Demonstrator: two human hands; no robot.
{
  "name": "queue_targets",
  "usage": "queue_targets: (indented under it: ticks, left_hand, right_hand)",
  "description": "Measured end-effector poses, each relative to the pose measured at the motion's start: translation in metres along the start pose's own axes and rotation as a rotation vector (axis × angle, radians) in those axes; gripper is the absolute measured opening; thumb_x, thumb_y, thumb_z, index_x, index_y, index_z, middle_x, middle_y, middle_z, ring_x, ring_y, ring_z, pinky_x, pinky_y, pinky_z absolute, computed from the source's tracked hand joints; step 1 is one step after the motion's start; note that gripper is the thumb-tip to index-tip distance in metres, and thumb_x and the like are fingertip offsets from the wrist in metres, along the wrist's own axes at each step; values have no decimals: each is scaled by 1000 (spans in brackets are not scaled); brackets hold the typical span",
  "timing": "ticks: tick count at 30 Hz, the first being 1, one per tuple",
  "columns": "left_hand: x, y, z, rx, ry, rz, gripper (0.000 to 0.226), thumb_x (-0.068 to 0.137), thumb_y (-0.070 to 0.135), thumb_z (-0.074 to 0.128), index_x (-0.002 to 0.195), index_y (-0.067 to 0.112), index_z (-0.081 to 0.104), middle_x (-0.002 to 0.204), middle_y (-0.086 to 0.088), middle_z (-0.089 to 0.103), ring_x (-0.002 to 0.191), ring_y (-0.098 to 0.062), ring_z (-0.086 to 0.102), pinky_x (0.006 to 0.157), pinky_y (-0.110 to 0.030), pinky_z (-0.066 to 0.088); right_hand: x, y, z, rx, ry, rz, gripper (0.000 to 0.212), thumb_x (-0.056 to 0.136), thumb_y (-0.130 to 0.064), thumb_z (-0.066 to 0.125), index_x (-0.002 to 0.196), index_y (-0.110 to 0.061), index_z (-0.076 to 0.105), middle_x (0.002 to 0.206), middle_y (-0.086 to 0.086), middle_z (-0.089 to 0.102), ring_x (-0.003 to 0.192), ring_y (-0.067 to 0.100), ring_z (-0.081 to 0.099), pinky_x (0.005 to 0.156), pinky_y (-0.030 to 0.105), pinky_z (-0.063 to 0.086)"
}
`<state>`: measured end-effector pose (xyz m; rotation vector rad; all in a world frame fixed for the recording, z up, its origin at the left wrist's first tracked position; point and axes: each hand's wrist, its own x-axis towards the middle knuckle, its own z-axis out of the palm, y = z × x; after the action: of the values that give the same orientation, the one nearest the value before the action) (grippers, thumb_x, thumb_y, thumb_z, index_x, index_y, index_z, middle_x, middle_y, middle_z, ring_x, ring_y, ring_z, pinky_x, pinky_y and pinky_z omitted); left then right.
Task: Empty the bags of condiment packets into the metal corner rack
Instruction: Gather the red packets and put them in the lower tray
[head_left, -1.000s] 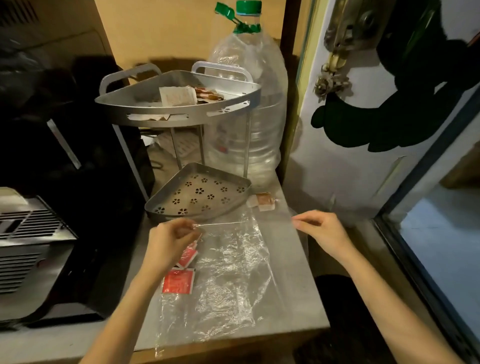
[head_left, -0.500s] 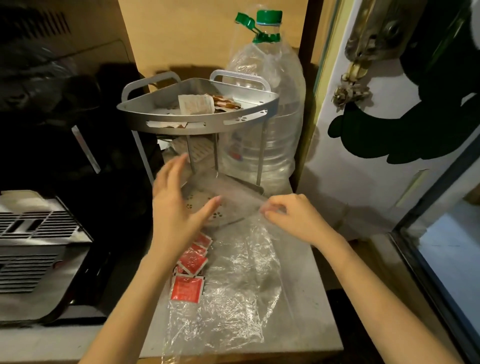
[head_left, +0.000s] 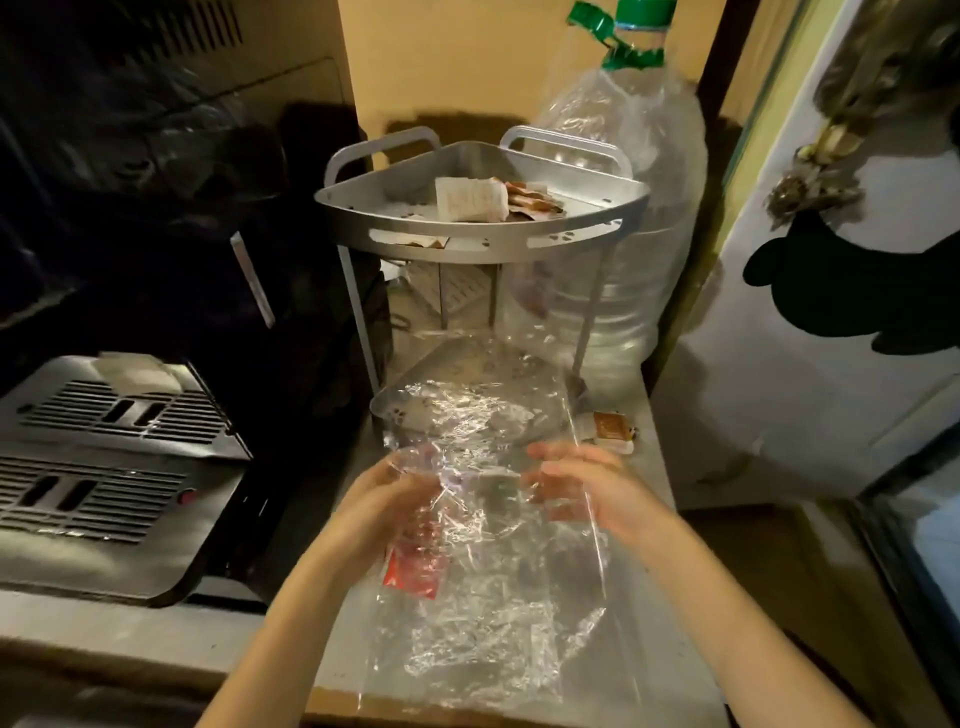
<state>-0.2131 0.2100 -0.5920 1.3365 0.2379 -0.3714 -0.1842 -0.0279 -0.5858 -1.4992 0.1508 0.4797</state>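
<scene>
A clear plastic bag (head_left: 493, 613) lies crumpled on the grey counter (head_left: 311, 644), and its far end is draped over the lower tray (head_left: 385, 411) of the metal corner rack (head_left: 483, 250). Both hands are blurred and partly behind the film. My left hand (head_left: 384, 501) is curled on a bunch of the bag's plastic. My right hand (head_left: 592, 486) touches the bag's right side, fingers pointing left; its hold is unclear. Red packets (head_left: 415, 569) lie under my left hand at the bag's left edge. White and brown packets (head_left: 475, 200) sit in the rack's top tray.
A large water bottle (head_left: 634, 218) with a green cap stands behind the rack. One brown packet (head_left: 610, 428) lies on the counter right of the lower tray. A black appliance with vents (head_left: 104, 447) fills the left. A white door (head_left: 831, 374) closes off the right.
The bag's far end has been lifted and now lies over the rack's lower tray. My left hand dropped from above the tray onto the bag. The view moved closer to the rack.
</scene>
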Motion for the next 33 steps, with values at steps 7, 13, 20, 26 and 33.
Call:
queue_targets:
  ticks: [7,13,20,26,33]
  left_hand:
    - [-8,-10,-15,515,336,30,66,83,-1,58,140,12,26,93,2,64,85,-24,64,70,-29,57]
    - [-9,-28,-6,1346,555,442,70,85,14,58,144,14,21,153,-15,20,141,-30,18,112,-40,14]
    - [10,-59,1,1294,201,316,58,92,56,14,142,34,-6,151,8,-19,137,-9,-26,115,-36,-11]
    - [25,-89,-5,1421,237,245,63,84,62,-8,138,34,-21,153,4,-22,138,-13,-26,114,-38,-16]
    - [32,-101,-14,1370,198,299,61,89,59,-3,138,31,-27,148,9,-34,136,-10,-31,116,-41,-10]
  right_hand:
    - [24,42,30,-132,83,137,22,78,-16,68,99,-8,66,99,7,66,84,17,62,65,24,51]
    - [33,58,62,-89,167,183,8,85,-3,58,83,-10,60,89,12,65,79,25,62,75,42,56]
    - [23,74,93,-85,118,199,10,85,-7,57,88,-13,65,77,9,68,62,19,65,62,39,57]
    - [13,74,87,-130,30,150,9,86,-13,61,82,-20,64,82,1,69,75,15,66,57,23,52]
    - [9,82,43,-541,394,-107,22,86,-14,59,107,-19,61,107,-3,63,103,17,58,79,19,46]
